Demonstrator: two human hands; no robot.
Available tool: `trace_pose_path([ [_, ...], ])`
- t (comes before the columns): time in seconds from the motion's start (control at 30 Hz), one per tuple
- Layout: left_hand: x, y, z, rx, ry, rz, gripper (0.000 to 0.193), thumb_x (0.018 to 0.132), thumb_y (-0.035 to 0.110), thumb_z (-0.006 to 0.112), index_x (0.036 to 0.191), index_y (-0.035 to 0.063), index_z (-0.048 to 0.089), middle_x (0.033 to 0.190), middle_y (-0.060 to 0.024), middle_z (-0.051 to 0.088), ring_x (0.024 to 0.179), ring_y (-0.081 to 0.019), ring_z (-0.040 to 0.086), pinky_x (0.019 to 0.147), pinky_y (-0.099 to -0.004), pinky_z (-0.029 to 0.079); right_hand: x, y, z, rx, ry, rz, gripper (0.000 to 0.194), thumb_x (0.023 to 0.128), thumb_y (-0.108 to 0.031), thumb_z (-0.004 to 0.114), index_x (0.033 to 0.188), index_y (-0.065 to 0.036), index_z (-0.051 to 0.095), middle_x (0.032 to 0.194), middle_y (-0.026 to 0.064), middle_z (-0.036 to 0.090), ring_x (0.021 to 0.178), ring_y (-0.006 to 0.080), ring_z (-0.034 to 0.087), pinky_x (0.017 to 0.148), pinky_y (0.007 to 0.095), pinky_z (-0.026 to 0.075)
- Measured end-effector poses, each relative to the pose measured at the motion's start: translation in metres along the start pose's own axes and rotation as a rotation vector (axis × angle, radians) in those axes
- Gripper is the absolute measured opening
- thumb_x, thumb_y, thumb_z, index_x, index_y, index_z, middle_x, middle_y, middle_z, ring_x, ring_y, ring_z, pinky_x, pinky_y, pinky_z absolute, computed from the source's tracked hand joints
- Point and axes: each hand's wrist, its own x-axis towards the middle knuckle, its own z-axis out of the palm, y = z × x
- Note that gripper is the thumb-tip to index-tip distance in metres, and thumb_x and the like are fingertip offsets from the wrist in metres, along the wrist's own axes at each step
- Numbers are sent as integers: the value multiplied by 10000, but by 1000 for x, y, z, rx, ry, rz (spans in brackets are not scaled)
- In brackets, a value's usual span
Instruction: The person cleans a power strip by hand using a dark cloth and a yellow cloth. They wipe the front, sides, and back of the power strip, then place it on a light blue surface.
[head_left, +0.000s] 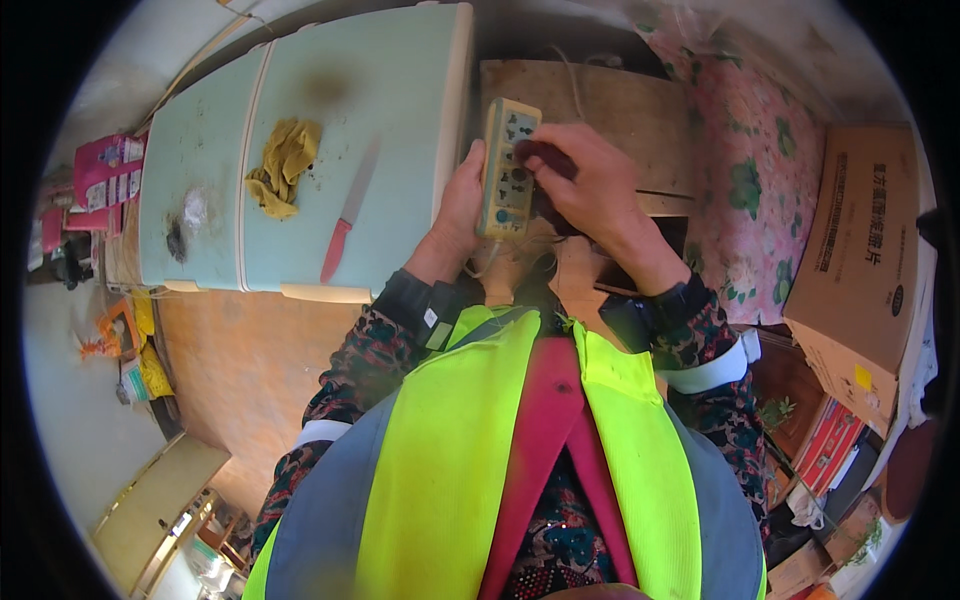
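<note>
My left hand (454, 217) grips a cream multi-socket power strip (512, 196) by its side, holding it up in front of me with the sockets facing up. A dark maroon cloth (551, 159) is pinched in the fingers of my right hand (592, 176). Part of that cloth presses on the socket face, and the rest hangs beneath my palm. From the strip's lower end runs a pale cord (491, 259). Left of my hands, a red-handled kitchen knife (349, 214) and a crumpled mustard-yellow cloth (285, 165) lie on a pale teal two-panel surface (390, 90), apparently a refrigerator.
A wooden board or tabletop (637, 112) lies beyond my hands. To the right are pink floral fabric (739, 180) and a large cardboard box (855, 247) bearing print. Tan flooring (232, 360) stretches to the left. Loose cables trail below the strip.
</note>
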Motion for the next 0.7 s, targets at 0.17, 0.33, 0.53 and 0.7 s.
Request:
trace_pose_path([
  [0.17, 5, -14, 2, 25, 80, 80, 487, 1045, 435, 288, 1203, 65, 563, 1096, -76, 643, 980, -186, 635, 827, -331, 537, 9, -6, 10, -232, -159, -107, 91, 795, -179, 645, 878, -143, 632, 824, 71, 607, 781, 325, 638, 622, 438, 515],
  [0.33, -1, -5, -7, -1, 8, 44, 532, 1036, 485, 263, 1249, 83, 537, 1061, -103, 651, 847, -208, 664, 739, -333, 571, -3, 20, -6, -348, -256, 63, 126, 789, -197, 658, 902, -141, 653, 864, 78, 630, 800, 327, 643, 650, 435, 518],
  [0.53, -1, 6, -5, 86, 76, 110, 493, 1048, 441, 264, 1258, 81, 525, 1060, -104, 650, 854, -206, 667, 742, -328, 573, 8, 10, -19, 25, -160, 279, 187, 806, -247, 671, 957, -142, 705, 932, 94, 672, 841, 325, 651, 707, 432, 515],
  [0.7, 4, -4, -3, 45, -30, 102, 467, 1053, 420, 264, 1257, 91, 524, 1105, -82, 636, 942, -194, 657, 802, -331, 563, 21, -7, -6, -188, -256, 65, 198, 815, -295, 663, 848, -100, 659, 864, 99, 653, 814, 336, 643, 676, 455, 505],
])
